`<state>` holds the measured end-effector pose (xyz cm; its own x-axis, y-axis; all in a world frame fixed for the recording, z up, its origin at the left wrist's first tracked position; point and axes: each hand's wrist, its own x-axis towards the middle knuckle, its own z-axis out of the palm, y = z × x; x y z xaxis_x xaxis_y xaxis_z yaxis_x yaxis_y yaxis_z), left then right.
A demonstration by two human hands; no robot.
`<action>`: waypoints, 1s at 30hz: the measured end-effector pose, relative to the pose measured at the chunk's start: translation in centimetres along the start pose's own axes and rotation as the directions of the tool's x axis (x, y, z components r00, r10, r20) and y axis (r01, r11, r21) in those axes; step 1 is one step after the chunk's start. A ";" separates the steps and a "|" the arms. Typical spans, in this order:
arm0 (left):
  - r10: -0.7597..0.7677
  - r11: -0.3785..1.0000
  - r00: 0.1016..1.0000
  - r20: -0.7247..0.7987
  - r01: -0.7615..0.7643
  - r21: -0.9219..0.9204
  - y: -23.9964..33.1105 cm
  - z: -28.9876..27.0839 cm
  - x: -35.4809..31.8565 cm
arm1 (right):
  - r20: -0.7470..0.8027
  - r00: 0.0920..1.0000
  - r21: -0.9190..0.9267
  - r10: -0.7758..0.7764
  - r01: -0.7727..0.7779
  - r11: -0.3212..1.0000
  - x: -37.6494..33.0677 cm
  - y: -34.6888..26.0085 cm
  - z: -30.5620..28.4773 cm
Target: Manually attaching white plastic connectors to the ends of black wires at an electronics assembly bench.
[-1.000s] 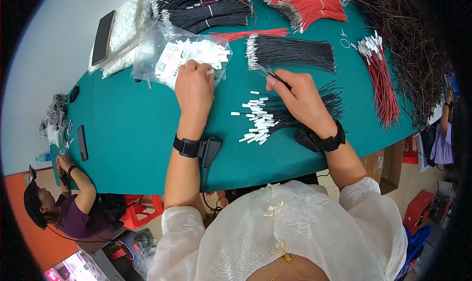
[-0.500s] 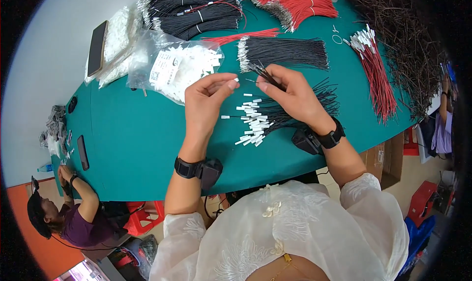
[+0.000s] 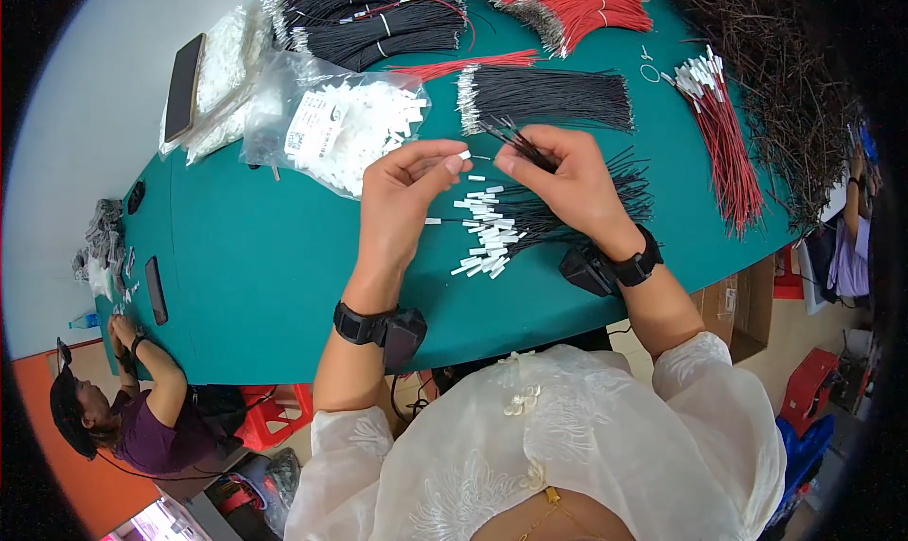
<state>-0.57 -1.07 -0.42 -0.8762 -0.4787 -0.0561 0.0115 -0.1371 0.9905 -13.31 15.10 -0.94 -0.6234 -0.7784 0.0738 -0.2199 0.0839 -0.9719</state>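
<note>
Between its thumb and forefinger, my left hand (image 3: 405, 183) pinches a small white plastic connector housing (image 3: 464, 155). My right hand (image 3: 566, 177) is closed around a bunch of black wires (image 3: 518, 140), and one thin wire end sticks out from its fingertips toward the housing. Wire end and housing are almost touching; whether the tip is inside cannot be made out. Under and in front of my hands lies a pile of black wires with white housings (image 3: 490, 231) on their ends. Beyond my right hand, a flat row of black wires (image 3: 553, 96) with bare metal ends lies on the table.
A clear bag of white housings (image 3: 355, 130) lies left, near a phone (image 3: 184, 87). Bundled black wires (image 3: 378, 16) and red wires (image 3: 591, 11) lie at the back. Dark red wires with white ends (image 3: 724, 153) lie right. A person (image 3: 123, 399) sits at the table's far left.
My left hand has moved slightly right with the housing, closing the gap to the wire end at my right fingertips. My right hand has stayed nearly in place.
</note>
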 end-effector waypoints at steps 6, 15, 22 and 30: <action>-0.020 0.999 1.000 0.016 0.020 -0.034 -0.3 0.0 0.0 | -0.006 1.000 -0.002 -0.004 0.004 1.000 0.0 0.0 0.0; 0.035 0.999 0.999 -0.001 -0.035 0.002 -0.1 0.3 -0.1 | 0.006 1.000 -0.042 0.010 -0.010 0.999 -0.1 -0.5 -0.2; 0.028 0.998 0.999 0.035 -0.030 0.064 -0.8 0.0 0.0 | 0.009 1.000 -0.065 -0.020 0.020 0.998 -0.1 -0.4 -0.1; 0.048 0.996 0.998 0.045 -0.051 0.070 -0.7 0.4 -0.1 | 0.020 0.997 -0.139 -0.078 0.080 0.987 -0.3 -1.0 0.0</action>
<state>-0.67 -0.56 -1.06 -0.8953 -0.4455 -0.0031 0.0223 -0.0517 0.9984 -12.91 15.28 0.06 -0.5890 -0.7951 0.1446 -0.3709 0.1070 -0.9225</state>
